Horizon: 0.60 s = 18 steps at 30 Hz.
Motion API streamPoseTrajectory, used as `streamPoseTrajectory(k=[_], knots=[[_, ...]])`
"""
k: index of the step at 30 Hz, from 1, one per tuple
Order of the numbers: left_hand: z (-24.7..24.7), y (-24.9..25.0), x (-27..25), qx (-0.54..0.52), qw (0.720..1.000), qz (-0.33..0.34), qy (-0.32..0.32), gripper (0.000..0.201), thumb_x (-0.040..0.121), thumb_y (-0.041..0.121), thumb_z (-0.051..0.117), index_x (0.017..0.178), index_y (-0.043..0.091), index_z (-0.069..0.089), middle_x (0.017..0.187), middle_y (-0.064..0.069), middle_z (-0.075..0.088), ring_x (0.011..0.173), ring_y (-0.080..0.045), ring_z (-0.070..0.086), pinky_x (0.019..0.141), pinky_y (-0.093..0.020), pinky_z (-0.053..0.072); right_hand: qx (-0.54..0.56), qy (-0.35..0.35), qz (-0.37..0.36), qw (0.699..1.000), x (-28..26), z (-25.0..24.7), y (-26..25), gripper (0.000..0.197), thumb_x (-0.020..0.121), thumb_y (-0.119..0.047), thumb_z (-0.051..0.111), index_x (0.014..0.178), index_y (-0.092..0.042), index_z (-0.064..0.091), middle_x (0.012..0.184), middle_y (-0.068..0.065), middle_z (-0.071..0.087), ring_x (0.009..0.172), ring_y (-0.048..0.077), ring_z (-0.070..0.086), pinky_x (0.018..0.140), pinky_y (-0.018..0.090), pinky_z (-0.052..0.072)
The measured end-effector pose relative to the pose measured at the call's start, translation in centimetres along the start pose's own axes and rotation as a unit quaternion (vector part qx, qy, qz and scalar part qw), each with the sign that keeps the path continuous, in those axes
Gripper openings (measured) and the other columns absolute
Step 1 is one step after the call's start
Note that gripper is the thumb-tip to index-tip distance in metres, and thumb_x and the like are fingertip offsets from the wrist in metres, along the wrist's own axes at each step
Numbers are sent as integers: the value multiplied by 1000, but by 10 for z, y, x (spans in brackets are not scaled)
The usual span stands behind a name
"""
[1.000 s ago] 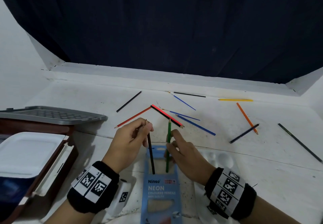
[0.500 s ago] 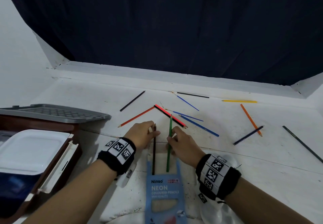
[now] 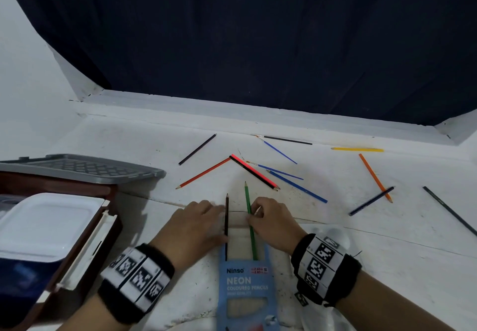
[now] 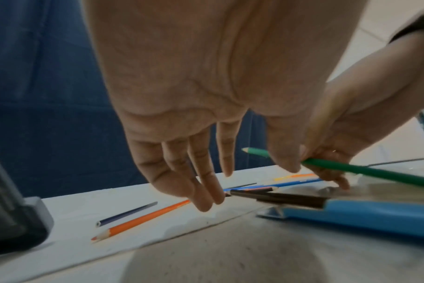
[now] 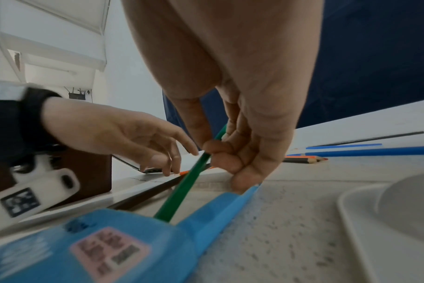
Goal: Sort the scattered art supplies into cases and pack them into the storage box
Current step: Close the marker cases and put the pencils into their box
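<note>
A blue pencil case (image 3: 247,286) lies open on the white table in front of me. A dark pencil (image 3: 226,224) and a green pencil (image 3: 249,224) stick out of its mouth, tips pointing away. My left hand (image 3: 206,211) hovers beside the dark pencil (image 4: 278,197) with straight, relaxed fingers (image 4: 203,183) that hold nothing. My right hand (image 3: 260,214) pinches the green pencil (image 5: 189,183) between thumb and fingers, tilting it up out of the case (image 5: 109,249).
A brown storage box (image 3: 85,227) at left holds a white case (image 3: 44,224), a grey lid (image 3: 77,168) behind it. Several pencils lie scattered beyond: red (image 3: 204,173), blue (image 3: 296,187), orange (image 3: 375,177), yellow (image 3: 357,149). A white palette (image 3: 333,237) sits under my right wrist.
Both pencils have tipped from upright to nearly flat in the case. My left hand has let go of the dark pencil. Both hands moved forward and down.
</note>
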<state>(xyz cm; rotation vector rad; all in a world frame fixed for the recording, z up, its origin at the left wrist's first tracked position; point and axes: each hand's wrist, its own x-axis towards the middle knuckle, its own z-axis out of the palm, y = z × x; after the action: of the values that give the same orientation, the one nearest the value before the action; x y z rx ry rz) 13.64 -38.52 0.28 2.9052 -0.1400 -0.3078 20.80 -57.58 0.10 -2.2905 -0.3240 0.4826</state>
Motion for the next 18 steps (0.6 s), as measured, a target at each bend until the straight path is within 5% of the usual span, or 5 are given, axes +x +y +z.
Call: streamPoseTrajectory(k=[2, 5, 10, 15, 18], knots=[[5, -2, -19, 22, 998, 31, -60, 85, 83, 75, 29, 156, 34, 15, 163, 12, 19, 149, -12, 18, 117, -38, 22, -1, -13, 14, 1000, 2, 1, -2, 14, 95, -17, 58, 93, -4, 59, 85, 13, 72, 71, 21, 68, 63, 28, 54], [12, -9, -29, 42, 992, 62, -100, 94, 79, 78, 17, 158, 32, -1, 165, 16, -6, 153, -8, -2, 119, -39, 12, 11, -57, 27, 998, 4, 4, -7, 16, 94, -16, 62, 88, -2, 61, 76, 12, 75, 61, 13, 69, 71, 30, 61], [19, -9, -24, 81, 989, 60, -111, 103, 74, 86, 8, 159, 28, -3, 165, 13, -9, 153, -11, -4, 118, -42, 11, -105, -47, -49, 992, -1, 10, -14, 28, 80, -26, 79, 93, -6, 64, 80, 5, 72, 75, 18, 69, 71, 33, 59], [26, -12, -17, 61, 984, 65, -153, 105, 72, 81, 7, 157, 22, -10, 164, 10, -13, 151, -15, -15, 124, -35, 4, -307, -47, -223, 924, -10, 13, -10, 38, 87, -29, 68, 120, -13, 61, 125, 1, 53, 115, 20, 49, 96, 34, 45], [30, -15, -11, 39, 982, 70, -174, 105, 74, 80, 13, 156, 21, -15, 160, 11, -20, 149, -15, -22, 125, -31, 1, -327, -64, -223, 916, -9, 17, -7, 34, 91, -27, 65, 121, -12, 63, 125, 4, 55, 114, 21, 53, 96, 33, 45]])
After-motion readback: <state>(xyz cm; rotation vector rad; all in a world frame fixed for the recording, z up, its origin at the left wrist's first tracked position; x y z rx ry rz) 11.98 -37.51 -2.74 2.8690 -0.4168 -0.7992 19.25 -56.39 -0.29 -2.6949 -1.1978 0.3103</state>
